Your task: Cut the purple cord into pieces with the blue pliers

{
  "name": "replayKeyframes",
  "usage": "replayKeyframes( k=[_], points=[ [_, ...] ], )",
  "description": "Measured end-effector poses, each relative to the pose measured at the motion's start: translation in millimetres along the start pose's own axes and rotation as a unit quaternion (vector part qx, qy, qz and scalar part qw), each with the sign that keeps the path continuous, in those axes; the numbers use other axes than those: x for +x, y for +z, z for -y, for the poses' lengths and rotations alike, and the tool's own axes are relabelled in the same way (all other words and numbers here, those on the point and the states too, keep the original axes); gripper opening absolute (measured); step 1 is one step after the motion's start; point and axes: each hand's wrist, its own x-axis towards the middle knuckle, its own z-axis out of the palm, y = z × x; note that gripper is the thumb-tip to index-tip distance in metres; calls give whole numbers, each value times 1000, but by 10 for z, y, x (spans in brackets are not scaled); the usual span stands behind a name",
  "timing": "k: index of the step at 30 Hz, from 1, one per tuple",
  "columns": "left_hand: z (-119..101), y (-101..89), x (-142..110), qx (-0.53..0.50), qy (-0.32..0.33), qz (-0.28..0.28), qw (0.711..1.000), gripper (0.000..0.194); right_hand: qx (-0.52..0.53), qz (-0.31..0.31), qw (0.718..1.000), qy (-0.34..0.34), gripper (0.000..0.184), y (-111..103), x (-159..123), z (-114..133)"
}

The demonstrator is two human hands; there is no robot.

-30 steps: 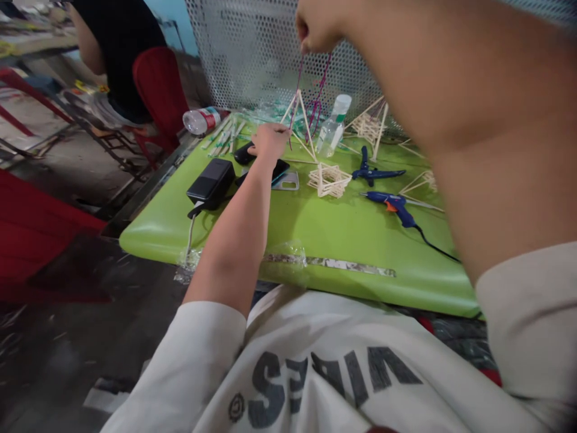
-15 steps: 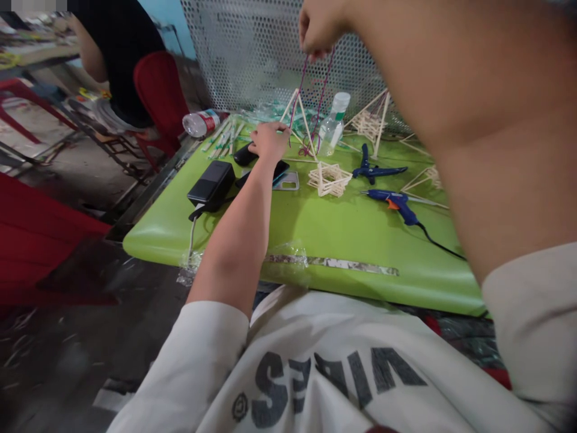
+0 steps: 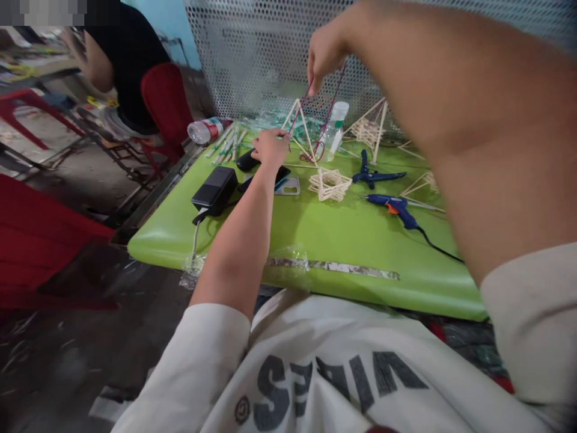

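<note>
Raised near the perforated metal panel, my right hand (image 3: 327, 54) is closed on a purple string (image 3: 334, 90) that runs down in two strands. Lower and to the left, my left hand (image 3: 270, 147) pinches the same string beside a triangular frame of thin wooden sticks (image 3: 305, 126). Loose loops of string lie at the frame's right foot. A star-shaped stack of sticks (image 3: 330, 184) rests just in front. Behind the loops stands a clear bottle with a white cap (image 3: 336, 129). My left hand partly hides the frame's left side.
On the green table (image 3: 333, 225) lie a blue glue gun (image 3: 393, 207), a blue clamp-like tool (image 3: 374, 174), a black power bank (image 3: 215, 189) and a phone (image 3: 282, 174). More stick frames (image 3: 367, 132) stand at the back right. A person (image 3: 130, 66) sits at the left.
My right hand has come down a little, with the string still in it. My left hand stays by the stick frame. The whole view has shifted slightly.
</note>
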Motion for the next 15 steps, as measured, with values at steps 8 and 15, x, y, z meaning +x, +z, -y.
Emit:
replayKeyframes(
  k=[8,15],
  points=[
    [2,13,-19,8,-8,17,1000,16,33,-54,997,49,21,-1,-375,322],
    [27,79,-94,48,22,10,999,13,85,-85,993,-15,18,101,-322,232]
  ],
)
